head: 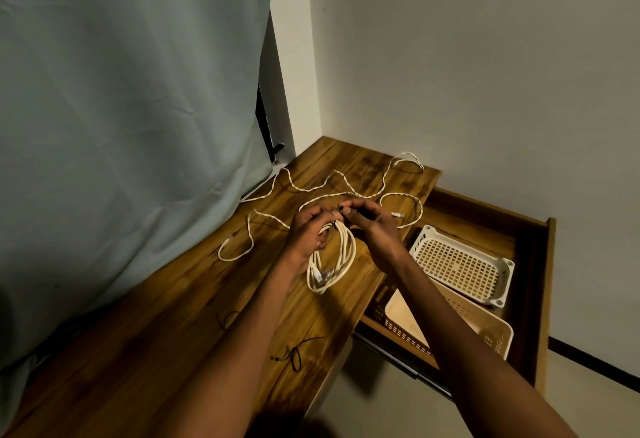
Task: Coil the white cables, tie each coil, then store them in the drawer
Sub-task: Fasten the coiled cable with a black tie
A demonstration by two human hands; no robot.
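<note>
tying the white cable coil [332, 257]

left hand [306, 229] grips the soft, light coil at its 12 o'clock top; right hand [372, 226] pinches maybe a black tie [341, 210] there. open drawer [485, 229] at 3 o'clock.

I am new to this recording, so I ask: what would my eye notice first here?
First, the two hands at the middle of the wooden table: the left hand holds a white coil that hangs down, and the right hand pinches something dark at its top. Loose white cables wind across the table behind them. At the right, an open drawer holds two baskets.
</note>
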